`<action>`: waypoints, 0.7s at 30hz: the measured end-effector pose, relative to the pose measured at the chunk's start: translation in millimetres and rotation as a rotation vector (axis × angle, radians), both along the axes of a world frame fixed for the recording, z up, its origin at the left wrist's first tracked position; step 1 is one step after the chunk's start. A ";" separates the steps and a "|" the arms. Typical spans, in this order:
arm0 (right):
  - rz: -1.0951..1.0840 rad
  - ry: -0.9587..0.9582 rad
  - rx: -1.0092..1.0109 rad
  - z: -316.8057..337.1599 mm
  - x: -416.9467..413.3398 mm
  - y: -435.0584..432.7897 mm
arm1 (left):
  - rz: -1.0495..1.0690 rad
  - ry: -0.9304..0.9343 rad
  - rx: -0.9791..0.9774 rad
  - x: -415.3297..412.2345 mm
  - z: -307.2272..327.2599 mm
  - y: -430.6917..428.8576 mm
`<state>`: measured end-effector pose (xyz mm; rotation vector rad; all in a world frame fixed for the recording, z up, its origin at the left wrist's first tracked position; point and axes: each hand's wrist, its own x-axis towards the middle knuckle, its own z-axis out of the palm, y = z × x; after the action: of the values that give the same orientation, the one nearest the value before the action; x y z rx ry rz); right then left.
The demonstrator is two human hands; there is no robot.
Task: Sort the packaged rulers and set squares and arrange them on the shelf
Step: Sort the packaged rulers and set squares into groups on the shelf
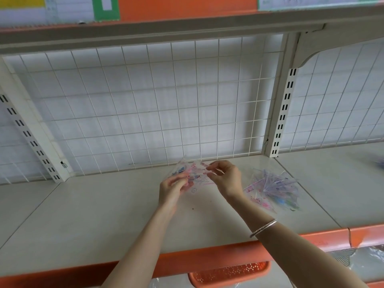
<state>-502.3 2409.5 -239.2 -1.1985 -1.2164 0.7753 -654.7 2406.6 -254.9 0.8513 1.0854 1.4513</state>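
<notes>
Both my hands hold a small bunch of clear packets of set squares (pixel 192 173) with pink and blue print, just above the grey shelf (pixel 104 215) near its back. My left hand (pixel 173 189) grips the bunch's lower left edge, fingers curled round it. My right hand (pixel 225 175) pinches its upper right corner between thumb and fingertips. A fanned heap of more packaged set squares and rulers (pixel 274 189) lies flat on the shelf to the right of my right hand.
A white wire grid (pixel 155 100) backs the shelf, with slotted uprights (pixel 283 113) at both sides. Another shelf board (pixel 187 23) hangs overhead. An orange strip (pixel 207 260) edges the shelf front, and an orange perforated basket (pixel 230 274) sits below. One more packet (pixel 381 163) lies at far right.
</notes>
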 end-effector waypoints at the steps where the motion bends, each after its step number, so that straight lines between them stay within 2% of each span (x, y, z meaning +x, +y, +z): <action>1: -0.006 -0.047 0.010 -2.4 -0.4 0.2 | -0.005 -0.021 -0.004 0.0 0.7 -0.4; 7: 0.008 -0.134 0.020 -2.2 0.1 -2.2 | -0.054 -0.215 -0.026 -0.7 7.4 -2.3; 11: 0.032 -0.104 -0.010 0.6 1.6 -4.8 | -0.082 -0.005 0.032 -3.2 -3.2 -0.5; 18: 0.001 0.082 -0.159 5.1 10.1 1.9 | -0.010 0.071 0.062 -3.4 -4.0 -3.8; 21: -0.014 0.238 -0.202 7.5 15.2 7.0 | 0.051 0.168 0.094 -5.5 -6.2 -2.6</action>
<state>-487.1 2416.5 -231.6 -1.2356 -0.9502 1.0188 -660.2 2404.0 -261.1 1.0338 1.1785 1.5039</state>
